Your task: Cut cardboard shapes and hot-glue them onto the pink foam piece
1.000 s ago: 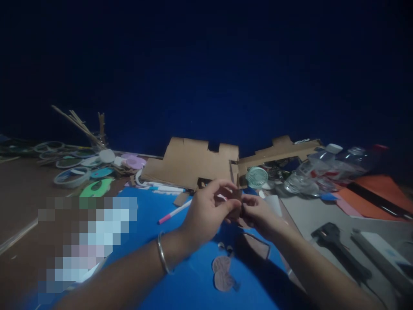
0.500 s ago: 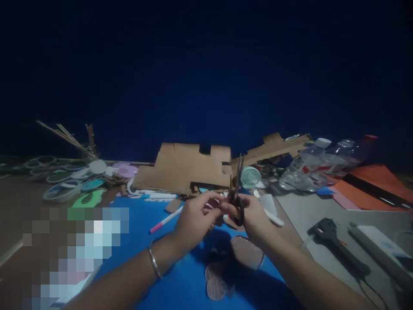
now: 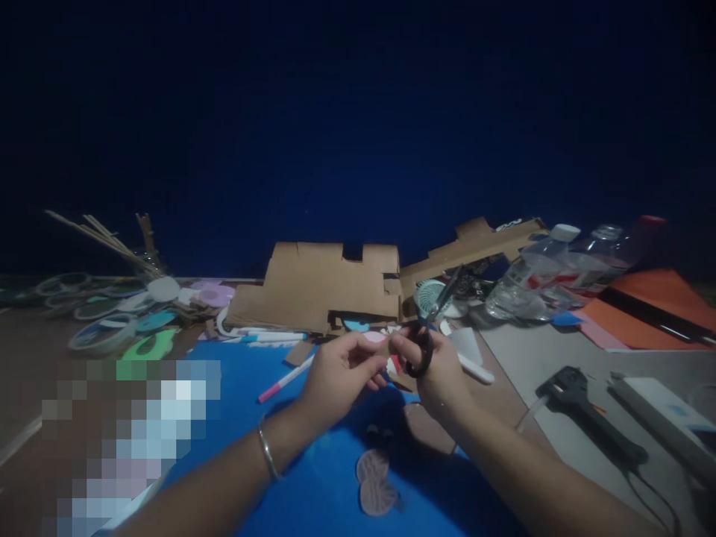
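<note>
My left hand [image 3: 338, 379], with a silver bangle at the wrist, pinches a small pink piece [image 3: 374, 338], perhaps paper, whose shape is mostly covered by fingers. Beside it, my right hand [image 3: 444, 377] has dark-handled scissors [image 3: 424, 349] looped round its fingers, the blades tilted up and to the right. The right fingertips come close to the small piece; I cannot tell if they touch it. Below the hands, a pinkish cut-out of rounded, lined lobes [image 3: 374, 485] lies on the blue sheet [image 3: 313, 477]. Near the right wrist is a brownish rounded piece [image 3: 428, 429], partly covered.
A cut cardboard sheet [image 3: 313, 287] leans at the back. A pink-tipped marker [image 3: 283, 382] lies left of my hands. To the right are a glue gun [image 3: 593, 418], plastic bottles [image 3: 537, 272] and orange paper [image 3: 660, 298]. Tape rolls [image 3: 104, 333] crowd the left.
The scissors have swung from nearly upright to tilted right, away from the left hand. The small pink piece now shows above the left fingers. The hands have parted slightly.
</note>
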A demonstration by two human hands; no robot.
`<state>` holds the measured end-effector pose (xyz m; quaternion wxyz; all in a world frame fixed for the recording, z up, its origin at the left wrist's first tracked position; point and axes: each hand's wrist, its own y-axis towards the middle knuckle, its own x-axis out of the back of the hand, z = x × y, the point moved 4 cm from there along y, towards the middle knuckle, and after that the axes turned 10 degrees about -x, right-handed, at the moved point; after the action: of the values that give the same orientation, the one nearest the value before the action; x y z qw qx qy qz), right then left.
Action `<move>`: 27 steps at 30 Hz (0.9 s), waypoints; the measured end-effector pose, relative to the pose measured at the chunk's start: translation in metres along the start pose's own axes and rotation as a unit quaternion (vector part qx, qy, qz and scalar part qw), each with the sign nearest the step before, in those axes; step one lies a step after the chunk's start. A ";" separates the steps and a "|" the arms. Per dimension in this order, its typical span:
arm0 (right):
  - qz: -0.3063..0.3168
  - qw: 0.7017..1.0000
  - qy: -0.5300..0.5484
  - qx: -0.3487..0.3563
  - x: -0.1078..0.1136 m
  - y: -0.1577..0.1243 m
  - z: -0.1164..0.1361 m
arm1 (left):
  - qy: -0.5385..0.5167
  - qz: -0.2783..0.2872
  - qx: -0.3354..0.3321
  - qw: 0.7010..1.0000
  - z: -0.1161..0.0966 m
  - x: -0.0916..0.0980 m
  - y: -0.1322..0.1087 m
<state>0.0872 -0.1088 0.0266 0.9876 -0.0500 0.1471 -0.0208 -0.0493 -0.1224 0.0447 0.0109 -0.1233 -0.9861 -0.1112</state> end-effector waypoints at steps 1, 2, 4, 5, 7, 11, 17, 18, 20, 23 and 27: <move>0.000 1.000 -0.002 0.003 0.000 0.000 0.001 | -0.004 0.002 0.001 1.000 0.001 0.000 0.000; 0.000 1.000 -0.005 0.005 0.000 -0.001 0.002 | -0.009 0.001 0.003 1.000 0.002 0.000 0.001; 0.002 1.000 -0.009 0.008 0.000 -0.001 0.003 | -0.018 -0.004 0.005 1.000 0.003 0.001 0.001; 0.004 1.000 -0.011 0.007 0.000 -0.002 0.004 | -0.022 -0.004 0.007 1.000 0.003 0.002 0.002; 0.009 1.000 -0.011 0.002 0.000 -0.002 0.004 | -0.028 0.013 0.017 0.999 0.003 0.002 0.002; 0.023 1.000 -0.004 -0.011 -0.001 -0.002 0.005 | 0.013 0.081 0.045 0.996 -0.003 0.003 0.001; 0.039 0.999 -0.006 -0.016 -0.003 -0.002 0.010 | 0.075 0.151 0.017 0.986 -0.006 0.000 -0.003; 0.043 0.999 -0.007 -0.019 -0.004 -0.003 0.011 | 0.072 0.136 0.011 0.988 -0.006 0.001 -0.003; 0.078 0.997 -0.018 -0.024 -0.008 -0.007 0.013 | 0.068 0.080 -0.009 0.994 -0.007 0.006 0.000; 0.184 0.978 -0.092 -0.019 -0.018 -0.021 0.011 | 0.068 -0.026 -0.044 0.996 -0.012 0.017 0.004; 0.237 0.951 -0.197 -0.025 -0.024 -0.036 -0.003 | 0.057 -0.082 -0.061 0.993 -0.014 0.023 0.006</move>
<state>0.0629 -0.1434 0.0347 0.9718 -0.0417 -0.0424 0.2282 -0.0699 -0.1146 0.0610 0.0507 -0.0358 -0.9820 -0.1782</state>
